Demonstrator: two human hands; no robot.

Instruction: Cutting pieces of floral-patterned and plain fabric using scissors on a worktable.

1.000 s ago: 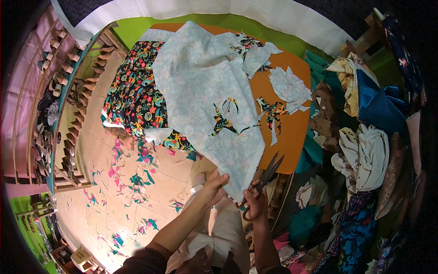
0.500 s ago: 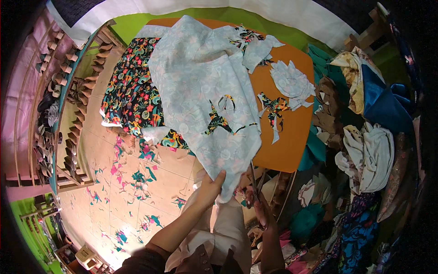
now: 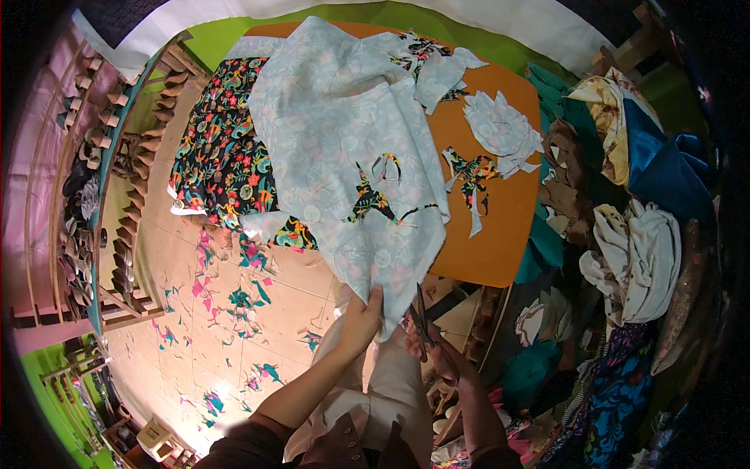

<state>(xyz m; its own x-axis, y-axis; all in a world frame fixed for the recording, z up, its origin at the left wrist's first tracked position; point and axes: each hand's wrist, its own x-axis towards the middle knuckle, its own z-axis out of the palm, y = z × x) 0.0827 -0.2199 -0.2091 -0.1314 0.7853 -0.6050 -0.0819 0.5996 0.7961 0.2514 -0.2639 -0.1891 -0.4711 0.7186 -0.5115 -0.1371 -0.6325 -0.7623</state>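
Note:
A large sheet of floral fabric (image 3: 336, 148), its pale reverse side up, hangs off the near edge of the orange table (image 3: 476, 258). My left hand (image 3: 362, 320) pinches its lower corner, thumb on top. Beside that corner, my right hand (image 3: 433, 356) is closed around a pair of scissors (image 3: 422, 313), blades pointing up along the fabric's right edge. How far the blades stand apart is hard to make out. Cut floral scraps (image 3: 369, 202) lie on the sheet, and another scrap (image 3: 473, 181) rests on the table to its right.
Pale cut pieces (image 3: 500, 133) lie stacked on the table's right side. Black floral fabric (image 3: 226, 141) hangs over its left. Wooden racks of shoe forms (image 3: 129, 211) stand at the left. Coloured snippets (image 3: 242, 297) litter the tiled floor. Heaped cloth (image 3: 637, 258) lines the right.
My right hand has turned and brought the scissors slightly left, closer to the fabric corner. My left hand still holds the corner, in nearly the same place.

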